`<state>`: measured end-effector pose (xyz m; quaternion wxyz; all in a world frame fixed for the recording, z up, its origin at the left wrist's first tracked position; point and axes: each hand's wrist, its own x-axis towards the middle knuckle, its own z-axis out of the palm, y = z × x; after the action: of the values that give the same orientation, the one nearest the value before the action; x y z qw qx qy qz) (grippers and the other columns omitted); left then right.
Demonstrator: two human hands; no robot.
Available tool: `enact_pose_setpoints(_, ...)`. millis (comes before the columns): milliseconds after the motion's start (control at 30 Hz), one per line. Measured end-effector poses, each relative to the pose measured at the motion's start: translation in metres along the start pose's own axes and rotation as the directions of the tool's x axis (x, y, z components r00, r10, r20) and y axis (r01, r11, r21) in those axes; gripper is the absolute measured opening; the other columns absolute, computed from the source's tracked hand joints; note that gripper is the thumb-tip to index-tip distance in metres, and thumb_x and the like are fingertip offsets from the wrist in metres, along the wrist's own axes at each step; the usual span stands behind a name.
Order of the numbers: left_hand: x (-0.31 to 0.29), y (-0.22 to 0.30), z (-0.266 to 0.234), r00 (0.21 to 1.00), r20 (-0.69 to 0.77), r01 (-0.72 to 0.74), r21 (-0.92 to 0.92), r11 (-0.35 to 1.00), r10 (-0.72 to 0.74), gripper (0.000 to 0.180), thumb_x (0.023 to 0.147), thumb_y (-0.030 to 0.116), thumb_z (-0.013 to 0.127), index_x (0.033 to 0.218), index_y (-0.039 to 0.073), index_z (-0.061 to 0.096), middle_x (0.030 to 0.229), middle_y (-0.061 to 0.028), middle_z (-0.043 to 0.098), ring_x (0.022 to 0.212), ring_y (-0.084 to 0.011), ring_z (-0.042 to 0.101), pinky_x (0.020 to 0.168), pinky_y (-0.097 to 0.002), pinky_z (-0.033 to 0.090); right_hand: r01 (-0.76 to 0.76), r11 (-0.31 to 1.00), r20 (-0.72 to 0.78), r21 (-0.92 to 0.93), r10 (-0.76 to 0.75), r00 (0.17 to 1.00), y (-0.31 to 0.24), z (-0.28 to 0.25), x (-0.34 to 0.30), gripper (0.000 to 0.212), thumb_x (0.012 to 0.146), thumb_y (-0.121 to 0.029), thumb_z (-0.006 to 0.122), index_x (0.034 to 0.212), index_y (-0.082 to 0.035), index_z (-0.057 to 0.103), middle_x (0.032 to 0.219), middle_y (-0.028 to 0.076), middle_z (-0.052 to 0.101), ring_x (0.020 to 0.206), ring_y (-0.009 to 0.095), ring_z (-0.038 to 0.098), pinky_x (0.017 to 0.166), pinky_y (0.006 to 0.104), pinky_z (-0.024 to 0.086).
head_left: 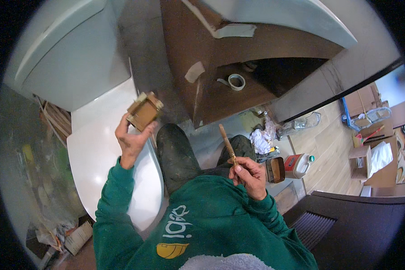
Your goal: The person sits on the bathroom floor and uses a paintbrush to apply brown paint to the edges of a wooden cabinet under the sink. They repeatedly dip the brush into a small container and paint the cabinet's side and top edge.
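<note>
My left hand is closed around a small boxy container with an open top and a brown inside, held above the white toilet lid. In front of my lap, my right hand grips a slim brown stick near its lower end, with its long part pointing away from me. Whether it is a brush cannot be made out. Ahead stands a brown vanity cabinet, with pale tape pieces stuck on it. On its open shelf lies a roll of tape.
A white basin tops the cabinet. To my right are crumpled white cloth, an open brown container and a red-and-white jug with a green cap. A dark louvred door stands at lower right.
</note>
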<state>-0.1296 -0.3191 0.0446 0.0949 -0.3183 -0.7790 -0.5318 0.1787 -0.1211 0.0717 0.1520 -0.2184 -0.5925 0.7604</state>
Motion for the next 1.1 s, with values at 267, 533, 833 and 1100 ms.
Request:
enact_pose_setpoints(267,0.016,-0.049,-0.037,0.971,-0.234,0.059,0.037,0.998,-0.048,0.055,0.075,0.022,0.088,0.119,-0.001,0.064,0.105,-0.0116,0.071,0.096,-0.0212,0.068,0.087,-0.0338,0.054,-0.211,0.968,-0.009,-0.139,0.211,0.977,0.047,0.025,0.042,0.023,0.099,-0.018,0.062,0.112,0.0,0.066,0.08,0.005,0.067,0.06,0.008,0.054,0.053,0.0225,0.043)
enact_pose_setpoints(533,0.018,-0.068,-0.064,0.962,-0.241,-0.071,0.225,0.972,0.126,0.065,0.069,0.032,0.092,0.115,-0.001,0.061,0.101,-0.0158,0.07,0.091,-0.026,0.071,0.08,-0.0341,0.059,-0.163,0.941,0.007,-0.298,0.173,0.985,0.116,0.079,0.145,0.035,0.103,-0.026,0.057,0.123,0.002,0.062,0.086,0.01,0.07,0.059,0.012,0.062,0.048,0.026,0.044)
enact_pose_setpoints(833,0.02,-0.078,-0.076,0.966,-0.164,-0.168,0.199,0.965,0.202,0.073,0.063,0.034,0.094,0.116,-0.002,0.059,0.1,-0.0158,0.067,0.088,-0.0273,0.071,0.076,-0.0335,0.058,0.093,0.142,0.073,-0.986,-0.145,0.987,0.229,0.105,0.305,0.031,0.097,-0.024,0.062,0.115,0.001,0.064,0.092,0.016,0.072,0.078,0.028,0.07,0.074,0.0401,0.055)
enact_pose_setpoints(1100,0.025,-0.088,-0.075,0.974,-0.136,-0.153,0.206,0.966,0.184,0.079,0.062,0.035,0.094,0.118,-0.003,0.056,0.1,-0.0191,0.066,0.085,-0.0303,0.068,0.071,-0.0356,0.057,0.241,0.563,0.163,-0.791,-0.186,0.969,0.31,0.1,0.397,0.034,0.092,-0.02,0.056,0.122,-0.004,0.06,0.133,0.031,0.052,0.127,0.047,0.05,0.109,0.0579,0.038)
